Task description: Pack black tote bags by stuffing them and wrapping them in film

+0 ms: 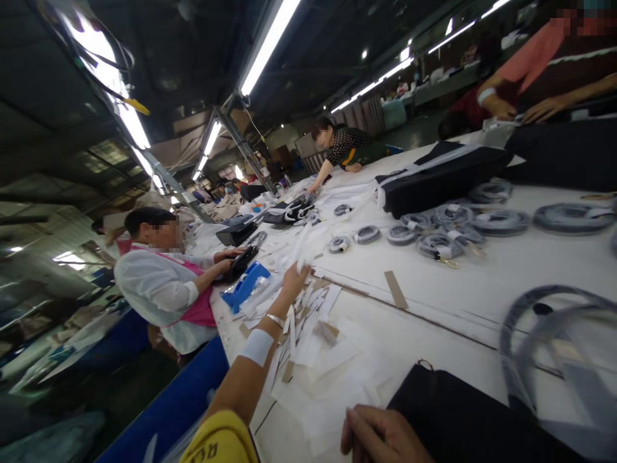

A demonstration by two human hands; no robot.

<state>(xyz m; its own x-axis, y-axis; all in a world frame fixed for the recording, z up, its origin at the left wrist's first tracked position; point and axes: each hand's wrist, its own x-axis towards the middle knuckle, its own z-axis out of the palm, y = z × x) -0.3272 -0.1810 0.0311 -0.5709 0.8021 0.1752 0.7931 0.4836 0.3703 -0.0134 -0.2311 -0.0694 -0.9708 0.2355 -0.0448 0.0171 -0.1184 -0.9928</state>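
Observation:
My left hand (295, 281) reaches far out over the table, its fingers closed around the end of a thin white strip (303, 245) that is blurred by motion. Beneath that forearm lies a heap of white and brown paper strips (301, 315), with translucent sheets (332, 379) closer to me. At the bottom edge is my right hand (385, 436), fingers curled together; whatever they might hold is hidden. It is beside a black bag (463, 411) with a small metal ring at its top corner.
Coiled grey straps (446, 231) in wrapping lie across the white table (434, 321). A larger coil (513, 341) is at right. A blue holder (247, 286) stands left, near a person in a pink apron (200, 308). Other people work at the far side and upper right.

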